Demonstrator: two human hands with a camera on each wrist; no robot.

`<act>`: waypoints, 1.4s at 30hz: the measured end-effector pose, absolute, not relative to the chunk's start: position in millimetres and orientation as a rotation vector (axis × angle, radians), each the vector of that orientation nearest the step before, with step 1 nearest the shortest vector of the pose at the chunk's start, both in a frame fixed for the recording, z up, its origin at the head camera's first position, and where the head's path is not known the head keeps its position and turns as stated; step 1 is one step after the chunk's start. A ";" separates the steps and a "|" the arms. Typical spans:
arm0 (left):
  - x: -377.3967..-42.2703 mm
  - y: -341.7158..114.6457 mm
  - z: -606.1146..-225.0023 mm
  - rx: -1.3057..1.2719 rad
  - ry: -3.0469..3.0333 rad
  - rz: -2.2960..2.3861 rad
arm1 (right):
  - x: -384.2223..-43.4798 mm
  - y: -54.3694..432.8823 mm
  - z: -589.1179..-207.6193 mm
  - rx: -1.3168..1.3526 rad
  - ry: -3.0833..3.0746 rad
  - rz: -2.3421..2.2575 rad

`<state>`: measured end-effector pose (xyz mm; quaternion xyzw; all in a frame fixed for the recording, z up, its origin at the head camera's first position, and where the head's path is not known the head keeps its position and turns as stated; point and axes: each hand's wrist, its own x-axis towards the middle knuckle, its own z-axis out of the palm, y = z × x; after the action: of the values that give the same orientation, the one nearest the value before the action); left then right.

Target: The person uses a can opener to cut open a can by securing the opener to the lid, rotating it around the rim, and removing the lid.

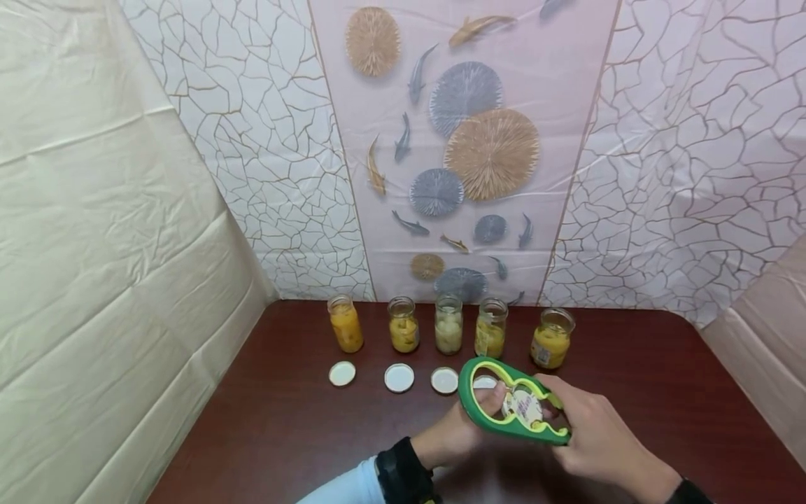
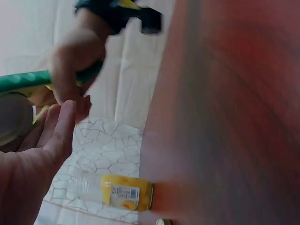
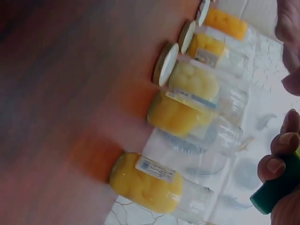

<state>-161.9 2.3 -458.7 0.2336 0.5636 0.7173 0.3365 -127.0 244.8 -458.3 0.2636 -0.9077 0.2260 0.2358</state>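
My right hand [image 1: 598,427] grips a green jar opener [image 1: 475,413] with a light-green toothed inner edge, above the front of the table. Within the opener's openings shows a jar lid [image 1: 525,406] with a printed top. My left hand [image 1: 456,430] comes from below, its thumb at the lid's edge and fingers underneath, pinching it. In the left wrist view the lid [image 2: 14,117] appears as a grey disc above the left fingers [image 2: 61,129]. Nearest the right hand stands an uncapped jar of yellow fruit [image 1: 550,343]. In the right wrist view, fingers curl round the opener [image 3: 276,187].
Several more open glass jars stand in a row at the back, including an orange-filled jar [image 1: 346,325] and a jar of pale fruit [image 1: 449,325]. Before them lie loose lids, such as a white-faced lid [image 1: 399,378]. Patterned cloth hangs behind the dark red table [image 1: 283,420].
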 end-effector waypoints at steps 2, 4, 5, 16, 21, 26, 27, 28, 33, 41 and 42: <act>-158.0 6.4 -458.0 0.609 1.369 1.912 | -126.7 245.3 -461.0 0.727 -2.471 0.600; -155.8 10.3 -457.4 0.615 1.259 1.952 | -126.2 246.2 -462.6 0.726 -2.457 0.583; -155.1 11.7 -457.0 0.619 1.212 1.959 | -126.0 246.4 -462.9 0.725 -2.451 0.584; -156.9 14.4 -453.6 0.664 1.106 1.932 | -124.6 245.3 -462.6 0.696 -2.468 0.646; -156.5 15.4 -459.5 0.663 1.065 1.986 | -125.0 246.2 -463.8 0.690 -2.484 0.652; -156.6 17.9 -462.2 0.626 1.089 1.986 | -126.3 248.1 -464.7 0.689 -2.481 0.640; -156.7 18.7 -461.9 0.621 1.095 1.985 | -126.9 248.6 -464.6 0.693 -2.479 0.638; -156.9 19.6 -461.1 0.615 1.102 1.982 | -127.4 249.4 -464.4 0.699 -2.478 0.634; -157.9 24.8 -456.3 0.604 1.116 1.990 | -132.8 255.3 -458.5 0.740 -2.455 0.592; -166.9 24.5 -463.1 0.637 1.204 2.089 | -153.8 281.3 -439.6 0.708 -2.431 0.526; -167.9 21.1 -466.2 0.637 1.223 2.093 | -156.2 287.7 -437.8 0.679 -2.444 0.519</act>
<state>-167.9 21.1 -466.2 0.2414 0.4637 0.7932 0.3124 -156.2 287.7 -437.8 0.2523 -0.9081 0.1929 0.2727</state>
